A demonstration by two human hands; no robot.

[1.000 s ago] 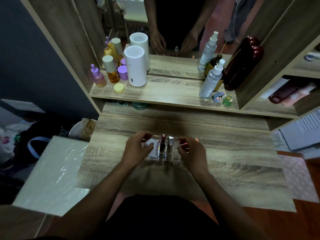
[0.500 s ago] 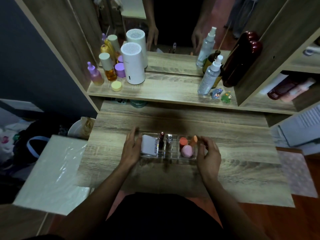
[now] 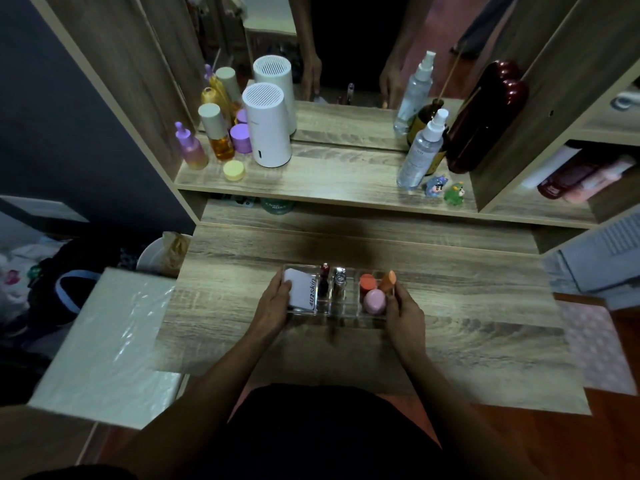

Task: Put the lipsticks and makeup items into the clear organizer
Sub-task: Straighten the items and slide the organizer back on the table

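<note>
The clear organizer [image 3: 337, 311] stands on the wooden desk [image 3: 467, 306] in front of me. Its left compartment holds a white "4U2skin" box [image 3: 303, 292]. A dark red lipstick [image 3: 324, 277] and a silver lipstick [image 3: 340, 278] stand upright in the middle slots. The right compartment holds several makeup sponges: a red-orange one [image 3: 367, 282], an orange one [image 3: 388, 280] and a pink one [image 3: 374, 301]. My left hand [image 3: 275, 299] grips the organizer's left end. My right hand [image 3: 403, 306] grips its right end.
The upper shelf [image 3: 329, 181] carries a white cylinder device [image 3: 268, 129], several bottles and jars at left, spray bottles [image 3: 420, 150], a dark red case and two small figurines [image 3: 445, 190] at right. A mirror stands behind. A plastic-covered white surface [image 3: 104, 344] lies left of the desk.
My hands moved apart from above the organizer's middle to its two ends, uncovering the box and the sponges. The organizer stays in place.
</note>
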